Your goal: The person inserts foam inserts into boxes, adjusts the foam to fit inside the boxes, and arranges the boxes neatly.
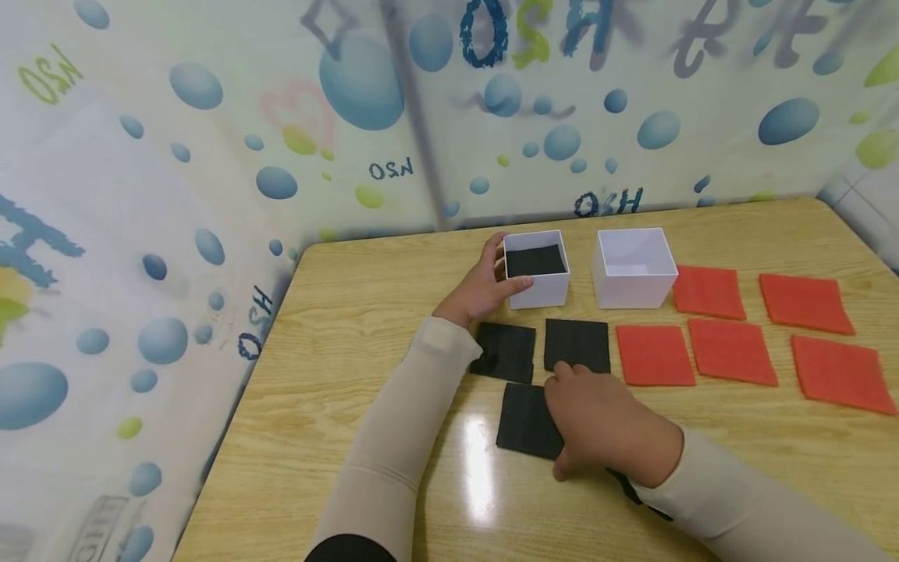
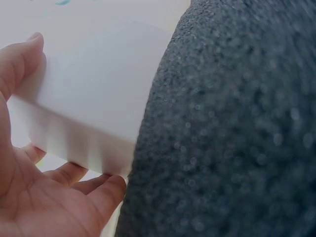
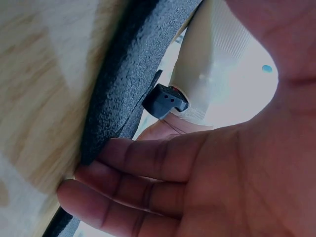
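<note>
My left hand [image 1: 481,289] grips the left white box [image 1: 548,293], thumb at its front and fingers along its left side; a black square [image 1: 535,261] lies inside. In the left wrist view, the hand [image 2: 54,192] holds the pale box wall [image 2: 98,84]. My right hand [image 1: 611,425] grips a black square [image 1: 527,421], partly covering it, with the thumb near its lower edge. The right wrist view has the fingers [image 3: 143,182] touching black foam [image 3: 118,84]. Two more black squares [image 1: 504,353] [image 1: 577,345] lie just beyond.
Right of the held box stands another white box [image 1: 634,290], with nothing visible inside. Several red squares [image 1: 733,351] lie on the wooden table [image 1: 316,390] at the right. A patterned sheet [image 1: 232,140] hangs behind and to the left. Something black shows under my right wrist.
</note>
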`<state>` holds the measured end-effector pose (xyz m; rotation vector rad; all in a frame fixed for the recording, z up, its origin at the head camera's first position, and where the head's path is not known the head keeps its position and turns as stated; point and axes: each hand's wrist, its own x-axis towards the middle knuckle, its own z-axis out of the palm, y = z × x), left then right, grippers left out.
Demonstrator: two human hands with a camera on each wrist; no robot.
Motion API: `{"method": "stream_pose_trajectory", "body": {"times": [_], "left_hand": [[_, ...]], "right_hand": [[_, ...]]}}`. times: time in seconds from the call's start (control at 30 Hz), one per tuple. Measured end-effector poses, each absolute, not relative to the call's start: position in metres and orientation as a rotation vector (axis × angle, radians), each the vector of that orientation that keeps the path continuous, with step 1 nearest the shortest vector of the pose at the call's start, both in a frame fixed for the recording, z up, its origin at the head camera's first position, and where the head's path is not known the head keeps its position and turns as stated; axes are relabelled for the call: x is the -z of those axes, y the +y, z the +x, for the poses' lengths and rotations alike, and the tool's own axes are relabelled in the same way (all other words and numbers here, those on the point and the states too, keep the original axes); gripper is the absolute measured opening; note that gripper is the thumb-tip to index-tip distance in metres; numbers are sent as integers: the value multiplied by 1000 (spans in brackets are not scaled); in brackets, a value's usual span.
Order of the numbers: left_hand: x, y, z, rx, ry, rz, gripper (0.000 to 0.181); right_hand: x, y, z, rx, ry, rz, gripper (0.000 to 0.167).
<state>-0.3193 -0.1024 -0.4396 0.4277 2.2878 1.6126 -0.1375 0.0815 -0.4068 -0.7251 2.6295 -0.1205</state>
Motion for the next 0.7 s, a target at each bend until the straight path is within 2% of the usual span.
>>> {"method": "stream_pose_trajectory", "body": {"times": [0.43,0.7], "left_hand": [[440,-102,-320,-1638,2271,412,95],[440,-102,-319,-1645,2267,412,96]], "right_hand": [[403,83,-137,155,2634,-769,92],[405,83,-139,163,2638,-769,91]]}}
